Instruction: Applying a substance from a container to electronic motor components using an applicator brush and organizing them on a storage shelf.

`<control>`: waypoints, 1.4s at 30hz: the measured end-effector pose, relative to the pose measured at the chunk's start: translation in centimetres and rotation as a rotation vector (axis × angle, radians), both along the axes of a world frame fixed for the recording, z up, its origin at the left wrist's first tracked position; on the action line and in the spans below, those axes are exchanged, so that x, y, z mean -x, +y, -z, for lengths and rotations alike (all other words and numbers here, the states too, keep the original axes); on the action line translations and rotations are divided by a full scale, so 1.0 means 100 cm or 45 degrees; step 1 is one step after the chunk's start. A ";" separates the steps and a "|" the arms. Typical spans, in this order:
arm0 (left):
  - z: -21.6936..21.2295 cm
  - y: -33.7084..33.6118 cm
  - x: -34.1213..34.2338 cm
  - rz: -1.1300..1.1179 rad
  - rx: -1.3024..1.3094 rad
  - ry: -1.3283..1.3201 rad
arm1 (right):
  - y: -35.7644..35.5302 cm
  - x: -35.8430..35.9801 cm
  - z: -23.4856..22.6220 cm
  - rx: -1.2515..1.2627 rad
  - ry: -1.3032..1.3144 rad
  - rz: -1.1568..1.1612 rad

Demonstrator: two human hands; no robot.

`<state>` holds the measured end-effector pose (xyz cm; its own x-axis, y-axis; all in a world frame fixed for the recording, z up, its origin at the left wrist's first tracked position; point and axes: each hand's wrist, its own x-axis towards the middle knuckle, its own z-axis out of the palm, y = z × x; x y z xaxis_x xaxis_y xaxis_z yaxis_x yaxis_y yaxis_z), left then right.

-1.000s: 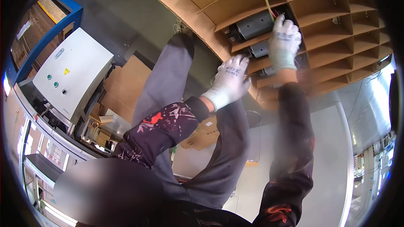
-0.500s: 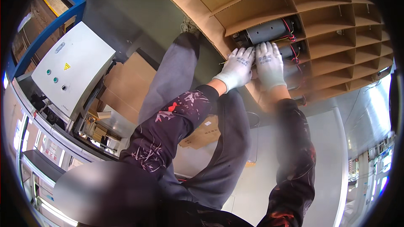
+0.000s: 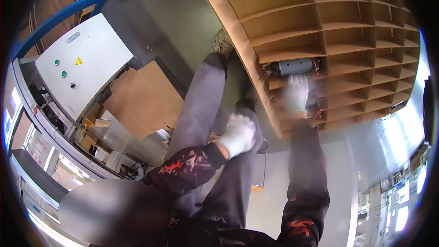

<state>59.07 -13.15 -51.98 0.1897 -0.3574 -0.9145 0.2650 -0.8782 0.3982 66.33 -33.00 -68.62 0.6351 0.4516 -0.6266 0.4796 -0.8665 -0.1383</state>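
Observation:
My right hand (image 3: 297,95), in a white glove and smeared by motion, reaches over the near compartments of a cardboard divider box (image 3: 345,41). Its fingers stretch forward, lying just short of a dark cylindrical motor (image 3: 296,67) with red wires at its right end. More red wires show beside the hand, but the parts they belong to are mostly covered by it. My left hand (image 3: 240,132), gloved too, is away from the box, above my right leg. Its fingers are curled under; whatever may be in them is hidden.
A white control cabinet (image 3: 84,61) with green buttons stands at the left, beside a blue frame (image 3: 59,20). Flattened cardboard (image 3: 144,98) leans near it. Several compartments of the box hold nothing visible. A shiny metal surface (image 3: 393,128) lies at the right.
My left hand has drawn back from the motors toward my body, its fingers curling. My right hand stays over the box. The view has shifted, so the box sits lower.

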 end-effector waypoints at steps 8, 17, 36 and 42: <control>-0.013 -0.004 0.022 -0.901 -0.077 -0.862 | -0.040 0.065 -0.098 -0.272 0.195 0.666; -0.243 0.034 0.265 -1.424 -0.904 -1.148 | -0.217 0.213 -0.175 -0.246 0.375 -0.003; -0.363 -0.171 0.674 -3.392 -2.471 0.045 | 0.323 0.194 -0.483 -0.575 0.976 -0.498; -0.269 -0.216 0.764 -5.137 -1.706 -0.980 | 0.273 0.553 -0.597 0.144 1.670 -0.774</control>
<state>-17.29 -34.76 -25.12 -0.8449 -0.1092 -0.5237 -0.5321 0.0706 0.8437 11.03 -5.73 -8.89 -0.6807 0.3469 -0.6452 0.3544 -0.6149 -0.7045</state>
